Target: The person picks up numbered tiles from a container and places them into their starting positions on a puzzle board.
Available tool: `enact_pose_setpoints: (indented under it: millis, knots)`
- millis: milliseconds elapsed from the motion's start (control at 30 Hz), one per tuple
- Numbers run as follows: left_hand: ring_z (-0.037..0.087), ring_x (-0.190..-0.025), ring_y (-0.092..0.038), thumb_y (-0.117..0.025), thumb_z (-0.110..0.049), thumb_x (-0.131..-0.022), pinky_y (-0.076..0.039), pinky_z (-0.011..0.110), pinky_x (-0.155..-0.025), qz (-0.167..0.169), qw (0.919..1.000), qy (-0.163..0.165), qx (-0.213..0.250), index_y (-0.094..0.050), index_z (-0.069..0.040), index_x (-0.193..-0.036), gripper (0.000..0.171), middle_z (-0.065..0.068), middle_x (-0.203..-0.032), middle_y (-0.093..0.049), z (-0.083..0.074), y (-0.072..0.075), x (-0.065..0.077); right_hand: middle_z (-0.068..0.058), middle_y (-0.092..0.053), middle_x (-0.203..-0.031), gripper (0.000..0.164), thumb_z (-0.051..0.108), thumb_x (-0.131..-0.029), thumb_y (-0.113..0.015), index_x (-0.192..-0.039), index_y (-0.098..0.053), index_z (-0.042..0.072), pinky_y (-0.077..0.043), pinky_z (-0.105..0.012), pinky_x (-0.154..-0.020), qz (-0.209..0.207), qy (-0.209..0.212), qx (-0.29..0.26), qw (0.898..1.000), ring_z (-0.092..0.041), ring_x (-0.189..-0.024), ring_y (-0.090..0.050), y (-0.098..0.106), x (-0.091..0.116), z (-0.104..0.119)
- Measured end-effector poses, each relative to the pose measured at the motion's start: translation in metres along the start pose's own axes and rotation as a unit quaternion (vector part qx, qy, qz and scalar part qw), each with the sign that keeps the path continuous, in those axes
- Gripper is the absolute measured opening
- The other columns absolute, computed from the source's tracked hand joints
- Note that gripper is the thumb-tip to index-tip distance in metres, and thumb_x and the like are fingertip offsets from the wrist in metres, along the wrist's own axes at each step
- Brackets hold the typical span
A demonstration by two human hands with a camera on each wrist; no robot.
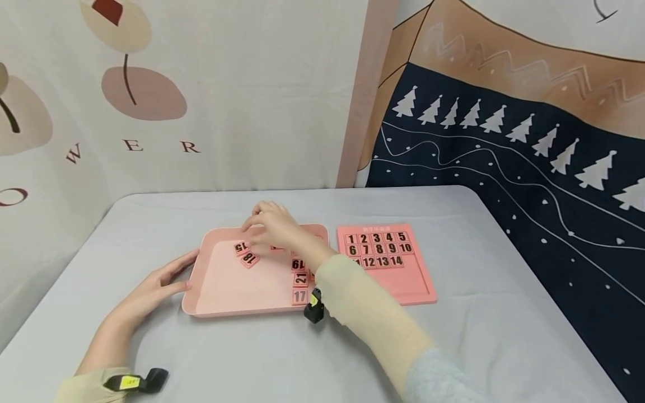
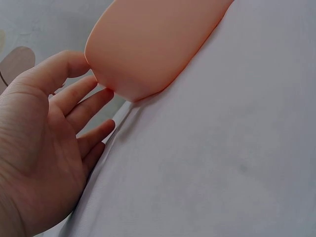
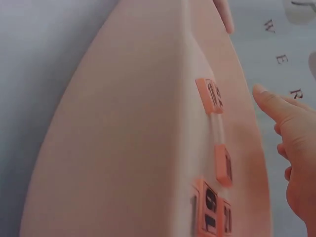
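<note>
My left hand (image 1: 146, 294) touches the outer left wall of a pink tray (image 1: 229, 294) with thumb and fingertips, its fingers fairly straight in the left wrist view. Above the far part of the tray hovers my right hand (image 1: 277, 226), thumb and forefinger apart, with nothing visible between them. Just below it lie number tiles 15 (image 1: 241, 248) and 18 (image 1: 249, 259). Towards the tray's right side are tiles 19 (image 1: 298, 265), 21 (image 1: 300, 279) and 17 (image 1: 299, 296). The right hand and forearm hide other tiles partly.
Right of the tray, a pink number board (image 1: 425, 288) holds tiles 1 to 14 in rows, one partly covered by the sleeve. Both lie on a grey-white cloth-covered table (image 1: 484, 336). Printed curtains (image 1: 272, 112) hang behind it.
</note>
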State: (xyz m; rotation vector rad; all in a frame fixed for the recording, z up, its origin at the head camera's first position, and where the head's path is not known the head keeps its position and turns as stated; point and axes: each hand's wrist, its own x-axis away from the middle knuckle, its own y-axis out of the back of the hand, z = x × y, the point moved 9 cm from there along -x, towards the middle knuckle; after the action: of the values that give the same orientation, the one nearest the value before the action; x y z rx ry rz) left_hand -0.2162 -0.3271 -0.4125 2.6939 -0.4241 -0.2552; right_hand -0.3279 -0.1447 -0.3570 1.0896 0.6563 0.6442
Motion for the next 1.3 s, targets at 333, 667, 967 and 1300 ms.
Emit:
enact_pose_setpoints:
  millis: [333, 667, 967, 1300]
  knots:
    - [-0.009, -0.13, -0.029, -0.059, 0.0, -0.092, -0.024, 0.007, -0.098, 0.0, 1.0, -0.001, -0.007, -0.032, -0.002, -0.148, 0.063, -0.013, -0.146, -0.039, 0.004, 0.0, 0.0, 0.01, -0.045, -0.111, 0.03, 0.044, -0.084, -0.072, -0.112, -0.071, 0.034, -0.028, -0.024, -0.093, 0.035, -0.026, -0.008, 0.999, -0.007, -0.104, -0.037, -0.027, -0.011, -0.006]
    - [-0.008, -0.131, -0.028, -0.058, 0.001, -0.092, -0.023, 0.006, -0.099, 0.002, 1.0, -0.002, -0.002, -0.032, 0.0, -0.148, 0.062, -0.006, -0.149, -0.038, 0.001, 0.0, 0.0, 0.011, -0.046, -0.114, 0.038, 0.058, -0.08, -0.069, -0.114, -0.069, 0.04, -0.029, -0.023, -0.091, 0.031, -0.062, 0.061, 0.996, -0.006, -0.104, -0.037, -0.036, -0.015, -0.009]
    - [-0.008, -0.131, -0.028, -0.058, 0.001, -0.091, -0.023, 0.006, -0.099, 0.0, 1.0, -0.003, 0.001, -0.032, 0.001, -0.148, 0.062, -0.003, -0.149, -0.038, 0.0, 0.0, -0.001, 0.011, -0.048, -0.117, 0.042, 0.063, -0.076, -0.068, -0.112, -0.07, 0.041, -0.03, -0.025, -0.089, 0.042, -0.078, 0.075, 0.993, -0.007, -0.106, -0.038, -0.04, -0.015, -0.009]
    - [-0.008, -0.13, -0.029, -0.059, 0.001, -0.091, -0.024, 0.006, -0.098, -0.002, 1.0, -0.005, -0.001, -0.032, 0.0, -0.148, 0.062, -0.004, -0.149, -0.039, -0.001, -0.001, 0.0, 0.012, -0.049, -0.112, 0.033, 0.059, -0.074, -0.073, -0.097, -0.074, 0.035, -0.031, -0.025, -0.089, 0.032, -0.086, 0.059, 0.994, -0.007, -0.106, -0.039, -0.037, -0.015, -0.01]
